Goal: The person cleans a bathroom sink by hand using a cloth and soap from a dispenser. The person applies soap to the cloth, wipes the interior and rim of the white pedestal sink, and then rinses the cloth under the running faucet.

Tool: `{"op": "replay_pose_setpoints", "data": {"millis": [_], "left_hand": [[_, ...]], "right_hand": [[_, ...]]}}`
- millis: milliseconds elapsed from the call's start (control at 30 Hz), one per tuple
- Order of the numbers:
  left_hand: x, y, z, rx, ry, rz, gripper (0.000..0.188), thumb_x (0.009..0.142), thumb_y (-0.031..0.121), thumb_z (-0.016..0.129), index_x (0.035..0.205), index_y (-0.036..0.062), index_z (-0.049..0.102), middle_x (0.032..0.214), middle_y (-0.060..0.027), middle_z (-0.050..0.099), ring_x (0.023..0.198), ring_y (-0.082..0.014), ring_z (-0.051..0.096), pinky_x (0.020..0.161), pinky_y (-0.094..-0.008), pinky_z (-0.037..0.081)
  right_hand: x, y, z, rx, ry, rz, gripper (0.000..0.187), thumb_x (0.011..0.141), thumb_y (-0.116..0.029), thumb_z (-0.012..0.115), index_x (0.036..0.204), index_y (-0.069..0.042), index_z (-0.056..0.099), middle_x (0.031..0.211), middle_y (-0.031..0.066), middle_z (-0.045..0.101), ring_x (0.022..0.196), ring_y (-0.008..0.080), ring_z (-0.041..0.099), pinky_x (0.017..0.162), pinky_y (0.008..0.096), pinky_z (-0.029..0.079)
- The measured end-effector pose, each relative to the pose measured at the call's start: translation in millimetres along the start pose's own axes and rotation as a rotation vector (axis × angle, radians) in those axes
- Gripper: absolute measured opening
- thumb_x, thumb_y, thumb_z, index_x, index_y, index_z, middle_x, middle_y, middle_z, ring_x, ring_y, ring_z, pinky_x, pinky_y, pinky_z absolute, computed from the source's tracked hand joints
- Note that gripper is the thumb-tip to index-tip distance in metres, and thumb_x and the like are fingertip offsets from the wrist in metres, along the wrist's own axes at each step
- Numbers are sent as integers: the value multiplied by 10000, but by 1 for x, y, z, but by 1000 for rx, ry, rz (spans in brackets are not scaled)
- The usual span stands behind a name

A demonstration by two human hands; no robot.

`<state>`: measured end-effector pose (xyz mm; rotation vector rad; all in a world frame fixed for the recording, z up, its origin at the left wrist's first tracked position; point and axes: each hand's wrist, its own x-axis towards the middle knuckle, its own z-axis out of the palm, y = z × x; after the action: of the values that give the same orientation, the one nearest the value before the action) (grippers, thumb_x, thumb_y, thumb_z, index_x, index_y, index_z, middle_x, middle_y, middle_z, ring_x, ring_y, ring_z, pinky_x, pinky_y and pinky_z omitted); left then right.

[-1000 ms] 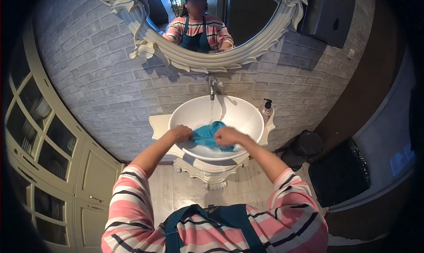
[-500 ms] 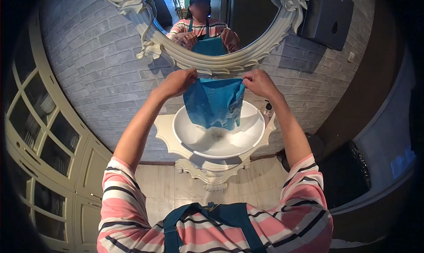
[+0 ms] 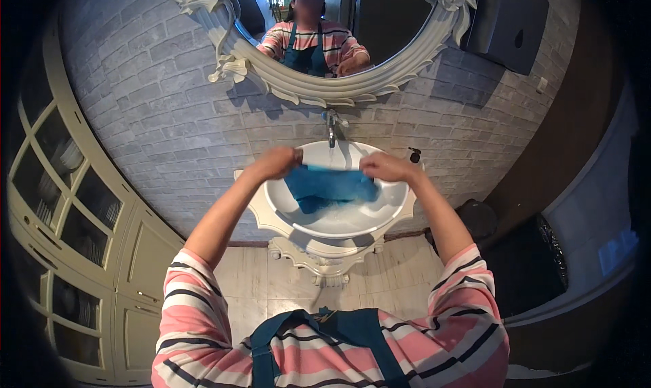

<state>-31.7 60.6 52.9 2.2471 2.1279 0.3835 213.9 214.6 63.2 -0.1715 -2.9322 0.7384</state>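
A wet blue cloth (image 3: pixel 329 187) is stretched between my two hands, low inside the white oval washbasin (image 3: pixel 279 210). My left hand (image 3: pixel 277 163) is closed on its upper left corner. At the upper right corner, my right hand (image 3: pixel 385 166) pinches the cloth. Both hands are somewhat blurred. Behind the cloth, a chrome tap (image 3: pixel 331 127) runs a thin stream of water into the basin. The cloth's lower part is bunched and touches or nearly touches the bowl, with water around it.
The basin sits on a cream carved console (image 3: pixel 325 254). A dark-topped soap bottle (image 3: pixel 414 155) stands behind my right hand. Above hang an ornate mirror (image 3: pixel 319 90) and a dark dispenser (image 3: pixel 510 25). A glazed cabinet (image 3: pixel 125 252) is on the left, a dark bin (image 3: pixel 477 218) on the right.
Both hands have come down and toward me, lowering the cloth from above the basin into it. The tap and its running water are now visible.
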Motion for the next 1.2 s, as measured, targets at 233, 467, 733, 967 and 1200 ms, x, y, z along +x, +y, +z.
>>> {"op": "replay_pose_setpoints", "data": {"millis": [233, 467, 733, 967, 1200], "left_hand": [[-1, 2, 96, 76, -609, 62, 257, 651, 255, 563, 856, 101, 574, 793, -143, 572, 757, -293, 548, 662, -364, 422], [-4, 22, 150, -26, -736, -66, 838, 635, 612, 499, 1270, 123, 254, 1311, -161, 213, 1210, -297, 219, 958, -431, 214], [9, 9, 159, 155, -522, 14, 560, 749, 484, 453, 1153, 99, 407, 1195, -156, 380, 1144, -308, 314, 860, -566, 235], [31, -25, 140, -1014, -157, -310, 297, 836, 317, 440, 808, 36, 534, 729, -32, 530, 683, -102, 479, 604, -270, 392], [86, -30, 199, -1733, 461, -813, 409, 812, 436, 423, 827, 49, 554, 757, -70, 567, 650, -183, 540, 625, -310, 459]], "right_hand": [[3, 43, 95, 116, -399, 114, 191, 705, -210, 551, 816, -57, 583, 804, 104, 589, 764, 231, 547, 674, 331, 415], [23, 59, 143, -224, -584, 387, 750, 710, -650, 338, 1279, -172, 241, 1354, 124, 75, 1234, 362, 7, 941, 568, 84], [24, 65, 152, -329, -549, 257, 608, 707, -414, 523, 1218, -145, 331, 1278, 143, 242, 1157, 365, 220, 900, 518, 239], [36, 105, 105, 637, 51, 274, 372, 700, -216, 577, 996, -15, 473, 819, 88, 554, 759, 207, 544, 705, 301, 438], [112, 60, 132, 673, 656, 607, 452, 736, -344, 554, 964, 37, 465, 891, 199, 547, 839, 260, 546, 697, 351, 441]]}}
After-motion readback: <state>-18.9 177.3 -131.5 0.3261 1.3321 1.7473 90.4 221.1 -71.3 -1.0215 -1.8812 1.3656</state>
